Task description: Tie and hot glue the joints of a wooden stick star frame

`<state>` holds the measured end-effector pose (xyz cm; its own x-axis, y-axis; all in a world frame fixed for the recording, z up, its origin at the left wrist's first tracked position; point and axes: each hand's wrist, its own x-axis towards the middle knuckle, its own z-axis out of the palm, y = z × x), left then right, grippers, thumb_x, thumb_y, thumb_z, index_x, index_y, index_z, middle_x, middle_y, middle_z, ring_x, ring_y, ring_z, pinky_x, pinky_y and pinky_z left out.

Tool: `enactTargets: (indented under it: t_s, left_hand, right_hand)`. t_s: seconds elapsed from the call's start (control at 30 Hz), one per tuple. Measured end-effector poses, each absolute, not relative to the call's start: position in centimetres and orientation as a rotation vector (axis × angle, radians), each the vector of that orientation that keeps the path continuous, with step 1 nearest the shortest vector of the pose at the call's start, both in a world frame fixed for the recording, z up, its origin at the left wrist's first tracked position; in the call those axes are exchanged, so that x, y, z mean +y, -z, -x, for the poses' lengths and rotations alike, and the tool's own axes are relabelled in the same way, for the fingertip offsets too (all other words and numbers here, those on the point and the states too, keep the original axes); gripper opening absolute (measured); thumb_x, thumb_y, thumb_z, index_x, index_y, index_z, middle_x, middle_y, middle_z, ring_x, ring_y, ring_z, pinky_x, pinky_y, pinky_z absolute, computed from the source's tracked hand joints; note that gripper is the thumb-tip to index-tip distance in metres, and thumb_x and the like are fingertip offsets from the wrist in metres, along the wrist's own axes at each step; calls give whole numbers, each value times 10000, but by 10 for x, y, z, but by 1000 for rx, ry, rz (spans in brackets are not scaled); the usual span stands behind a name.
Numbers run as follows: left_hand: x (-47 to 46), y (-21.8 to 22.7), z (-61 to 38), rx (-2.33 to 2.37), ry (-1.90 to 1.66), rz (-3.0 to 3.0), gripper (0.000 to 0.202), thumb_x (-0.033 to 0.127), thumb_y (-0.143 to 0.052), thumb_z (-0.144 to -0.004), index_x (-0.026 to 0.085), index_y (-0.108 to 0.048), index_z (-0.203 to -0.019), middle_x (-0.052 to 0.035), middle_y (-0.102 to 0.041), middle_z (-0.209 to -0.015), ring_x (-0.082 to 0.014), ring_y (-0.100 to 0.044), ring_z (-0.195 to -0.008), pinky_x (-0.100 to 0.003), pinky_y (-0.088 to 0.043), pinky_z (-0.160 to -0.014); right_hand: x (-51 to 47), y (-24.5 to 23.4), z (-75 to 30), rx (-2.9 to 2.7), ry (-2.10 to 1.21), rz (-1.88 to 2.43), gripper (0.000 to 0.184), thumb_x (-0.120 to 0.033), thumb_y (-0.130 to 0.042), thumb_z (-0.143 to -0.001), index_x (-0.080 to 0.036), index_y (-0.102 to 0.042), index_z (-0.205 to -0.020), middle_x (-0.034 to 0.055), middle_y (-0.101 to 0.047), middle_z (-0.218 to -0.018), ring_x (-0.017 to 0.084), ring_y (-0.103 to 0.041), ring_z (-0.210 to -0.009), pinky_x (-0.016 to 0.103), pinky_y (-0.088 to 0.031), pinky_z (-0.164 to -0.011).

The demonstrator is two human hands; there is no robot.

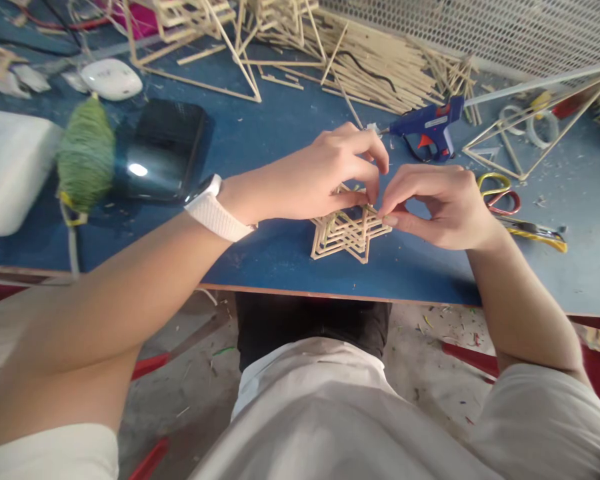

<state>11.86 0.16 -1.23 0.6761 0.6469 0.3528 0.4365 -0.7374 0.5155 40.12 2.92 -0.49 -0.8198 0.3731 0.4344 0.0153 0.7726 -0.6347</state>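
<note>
A star-shaped frame of thin wooden sticks (347, 233) lies flat on the blue table (280, 253). My left hand (325, 173), with a white watch band at the wrist, is curled over the star's far side, fingertips pinched on its upper right part. My right hand (437, 203) meets it there, thumb and fingers pinched on the star's right point. What sits between the fingertips is too small to make out.
A blue glue gun (430, 127) lies just behind the hands. Scissors with yellow and red handles (515, 207) lie to the right. A green yarn ball (86, 153), a black case (165, 150) and a white box (10, 170) are left. Stick piles and frames (360, 60) fill the back.
</note>
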Motion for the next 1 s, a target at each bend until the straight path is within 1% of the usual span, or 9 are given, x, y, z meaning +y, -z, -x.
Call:
enactTargets:
  t_s: [0.17,0.27,0.43,0.53,0.67,0.77,0.87,0.93,1.0]
  left_hand:
    - [3,14,-120,855,-743,-2570,295,488,-563,-1140,330,-809,-1108,-100,-762,-1454,-341,-661,-1356,-597,-515,-1245]
    - [2,14,-122,871,-730,-2652,267,421,-554,-1150,301,-788,-1103,-97,-773,-1429,-333,-666,-1346,-587,-502,-1241]
    - [-5,10,-126,960,-712,-2667,309,324,-516,-1143,279,-818,-1095,-122,-799,-1362,-396,-682,-1406,-646,-472,-1263]
    - [-6,9,-127,948,-701,-2628,304,318,-533,-1127,284,-835,-1115,-118,-813,-1320,-395,-704,-1382,-642,-480,-1274]
    - [-3,9,-126,968,-701,-2647,280,347,-570,-1108,302,-845,-1078,-101,-822,-1279,-374,-715,-1292,-619,-519,-1205]
    - [0,11,-125,965,-755,-2581,252,379,-619,-1100,306,-854,-1046,-96,-828,-1256,-363,-717,-1230,-600,-543,-1149]
    - [1,15,-124,892,-829,-2453,243,386,-652,-1093,289,-866,-1031,-97,-825,-1249,-346,-744,-1214,-561,-569,-1148]
    - [0,15,-122,842,-877,-2390,251,380,-644,-1100,275,-870,-1071,-98,-825,-1258,-331,-763,-1222,-541,-581,-1177]
    - [-2,12,-120,839,-926,-2327,274,358,-607,-1121,261,-863,-1135,-106,-825,-1278,-324,-770,-1253,-531,-590,-1201]
  right_hand:
    - [28,3,-401,-2410,-871,237,47,-305,-859,-1082,-269,-857,-1111,21,-821,-955,163,-740,-809,322,-592,-702]
    - [25,1,-400,-2434,-897,255,28,-290,-839,-1098,-268,-856,-1095,21,-835,-973,160,-747,-809,317,-586,-698]
    - [21,4,-398,-2494,-966,231,53,-281,-833,-1103,-242,-854,-1074,13,-836,-963,130,-703,-750,275,-547,-657]
    - [22,6,-398,-2493,-998,222,22,-266,-851,-1086,-249,-861,-1094,8,-846,-980,136,-712,-763,276,-546,-667]
    - [22,9,-397,-2444,-1019,220,34,-230,-864,-1068,-230,-858,-1102,17,-830,-973,131,-719,-789,265,-550,-670]
    - [19,12,-394,-2262,-1078,291,75,-272,-870,-1067,-214,-850,-1110,28,-792,-964,130,-701,-785,260,-557,-647]
    - [15,13,-392,-2101,-1166,415,132,-361,-894,-1055,-246,-858,-1109,39,-778,-1021,149,-706,-783,305,-585,-653]
    - [14,11,-393,-2084,-1205,517,148,-404,-904,-1044,-269,-861,-1088,41,-773,-1026,162,-696,-778,338,-581,-657]
    - [14,7,-396,-2113,-1208,617,171,-435,-909,-1029,-274,-852,-1042,39,-760,-970,173,-665,-759,355,-547,-643]
